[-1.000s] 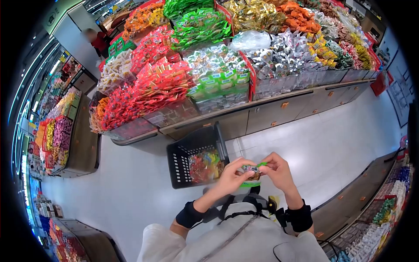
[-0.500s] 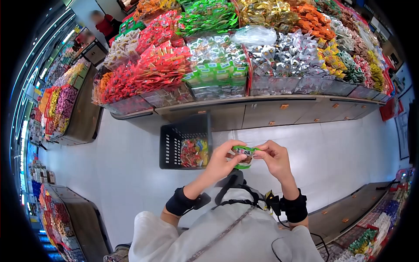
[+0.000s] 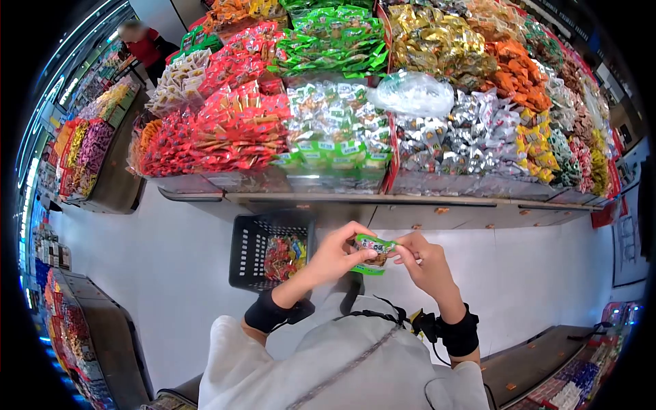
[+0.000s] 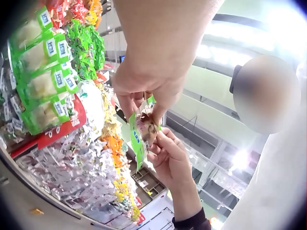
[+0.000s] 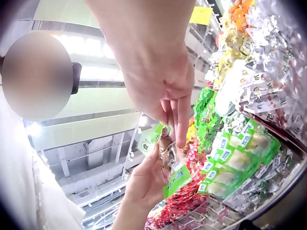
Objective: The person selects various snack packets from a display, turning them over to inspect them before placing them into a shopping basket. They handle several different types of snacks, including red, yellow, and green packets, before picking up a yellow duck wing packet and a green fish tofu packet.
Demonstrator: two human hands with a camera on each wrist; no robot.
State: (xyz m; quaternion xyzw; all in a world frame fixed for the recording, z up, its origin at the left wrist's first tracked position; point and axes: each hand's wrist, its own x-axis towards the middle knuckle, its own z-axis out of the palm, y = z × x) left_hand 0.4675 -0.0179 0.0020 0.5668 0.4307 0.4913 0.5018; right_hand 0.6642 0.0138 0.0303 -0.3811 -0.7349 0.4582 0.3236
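Both hands hold a small snack packet [image 3: 371,244], clear plastic with green ends and brown pieces inside, in front of the body. My left hand [image 3: 333,254] grips its left side, thumb across the front. The right hand [image 3: 425,263] pinches the right end between thumb and fingertips. From the left wrist, the packet [image 4: 140,136] hangs from the left fingers, with the other hand's fingertips at its edge. In the right wrist view the brown contents and a green printed end show between the two hands.
A black basket [image 3: 240,256] with red and yellow packets stands on the floor, left of the hands. Beyond is a long counter [image 3: 437,213] heaped with wrapped snacks, among them red packets [image 3: 239,130] and green ones [image 3: 335,44]. A person [image 3: 147,48] stands at the far left.
The head view has shifted, so the counter looks nearer and the basket lies further left. Both hands keep hold of the packet, now turned with more of its front showing.
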